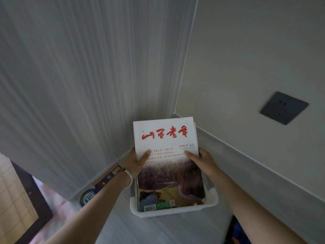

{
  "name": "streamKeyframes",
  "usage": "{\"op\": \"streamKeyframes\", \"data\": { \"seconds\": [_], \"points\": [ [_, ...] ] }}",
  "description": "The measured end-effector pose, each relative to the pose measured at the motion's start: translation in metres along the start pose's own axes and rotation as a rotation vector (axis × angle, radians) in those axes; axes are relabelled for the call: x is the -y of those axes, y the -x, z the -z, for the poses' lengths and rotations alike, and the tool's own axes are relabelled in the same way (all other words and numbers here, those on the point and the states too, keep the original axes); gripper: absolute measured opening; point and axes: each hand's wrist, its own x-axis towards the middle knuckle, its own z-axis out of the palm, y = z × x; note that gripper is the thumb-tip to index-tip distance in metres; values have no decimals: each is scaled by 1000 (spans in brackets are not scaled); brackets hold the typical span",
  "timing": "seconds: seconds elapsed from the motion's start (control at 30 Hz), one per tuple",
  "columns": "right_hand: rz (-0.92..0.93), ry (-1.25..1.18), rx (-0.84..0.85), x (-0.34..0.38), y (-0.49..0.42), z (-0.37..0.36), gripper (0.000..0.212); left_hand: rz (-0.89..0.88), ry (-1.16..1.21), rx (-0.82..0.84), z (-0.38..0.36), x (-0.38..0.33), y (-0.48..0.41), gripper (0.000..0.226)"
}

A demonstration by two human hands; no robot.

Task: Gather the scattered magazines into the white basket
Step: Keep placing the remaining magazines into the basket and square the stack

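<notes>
A stack of magazines (167,155) stands on end in the white basket (175,211), its lower edge inside the basket. The front cover is white with red brush lettering and a reddish landscape photo. My left hand (137,162) grips the stack's left edge, thumb across the cover. My right hand (202,160) grips the right edge the same way. More magazines show behind the front one. The basket sits on a grey surface in the corner of two walls.
A dark wall socket (284,107) is on the right wall. A book (109,176) and a round dark object (88,198) lie by the wall to the left of the basket. A dark-framed board (22,203) is at the lower left.
</notes>
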Motion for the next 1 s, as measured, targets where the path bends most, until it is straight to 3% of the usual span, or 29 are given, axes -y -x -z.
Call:
{"op": "streamKeyframes", "data": {
  "seconds": [0.23,0.4,0.57,1.0],
  "points": [
    [133,-116,-29,6,18,12,29,-145,142,5,2,-12,16,53],
    [261,-141,-38,24,30,26,39,-245,161,30,8,-27,21,52],
    [276,-125,-109,26,28,18,48,-276,124,9,3,-33,19,42],
    [181,-53,-162,16,-1,-1,54,-84,30,-57,-5,-23,-20,52]
  ]
}}
